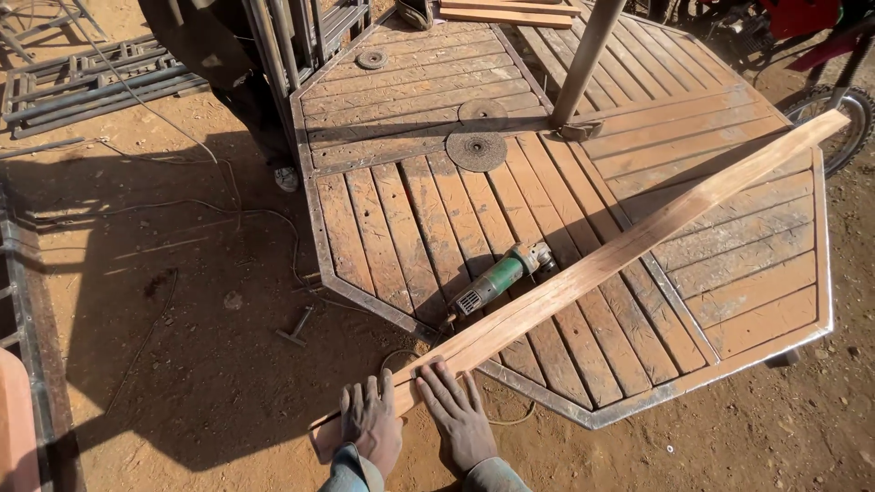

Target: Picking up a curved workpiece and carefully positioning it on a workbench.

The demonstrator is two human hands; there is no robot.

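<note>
A large octagonal table (565, 219) of reddish wooden slats in a grey steel frame fills the sandy yard ahead of you, a metal post rising from its middle. Across it lies a long pale wooden plank (602, 260), its long axis running from your hands at the near left corner up and away to the far right rim, where the tip overhangs near a motorbike wheel (843, 128). Just left of the plank, on the slats, rests a green angle grinder (501, 276); two grey cutting discs (477, 150) lie farther up. Your left hand (372, 426) and right hand (456, 421) both press flat and open on the plank's near end, side by side, gripping nothing. Bare ground opens to your left.
</note>
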